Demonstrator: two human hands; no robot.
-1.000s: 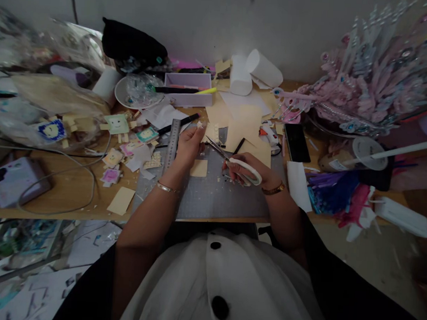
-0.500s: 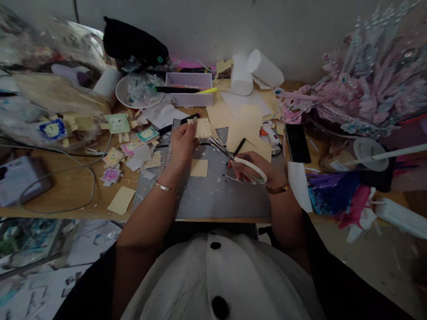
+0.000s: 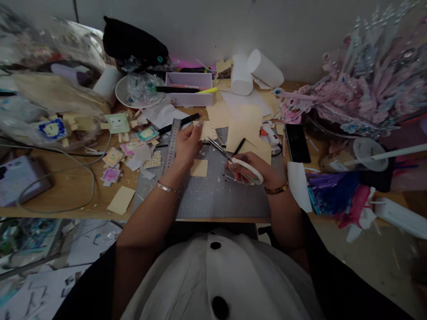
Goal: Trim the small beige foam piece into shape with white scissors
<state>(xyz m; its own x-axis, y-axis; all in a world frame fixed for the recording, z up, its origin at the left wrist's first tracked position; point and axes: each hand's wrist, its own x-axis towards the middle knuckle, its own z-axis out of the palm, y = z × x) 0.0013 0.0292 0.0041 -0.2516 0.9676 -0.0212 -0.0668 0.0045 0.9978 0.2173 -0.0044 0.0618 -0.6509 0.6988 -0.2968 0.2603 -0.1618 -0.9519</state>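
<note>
My left hand (image 3: 189, 141) is closed on a small cream card piece (image 3: 209, 130) with drawn outlines, pinched by its left side. In my right hand (image 3: 244, 167) is a pair of scissors (image 3: 249, 171) with white handles, its metal blades pointing up and left to just below the card. Under both hands lies a grey cutting mat (image 3: 226, 203) strewn with tiny scraps. A blank cream card (image 3: 199, 168) rests on the mat between my wrists. Left of my left hand is a steel ruler (image 3: 172, 141), partly covered by the hand.
Small painted card figures (image 3: 118, 123) lie to the left. Behind the mat are cream sheets (image 3: 245, 128), a lilac box (image 3: 189, 98) with pens, and a hot glue gun (image 3: 270, 134). A phone (image 3: 297, 143) and a lidded drink cup (image 3: 369, 155) stand at right.
My left hand has turned and shifted slightly right, covering more of the card and uncovering more of the ruler. The scissors have moved slightly left and down.
</note>
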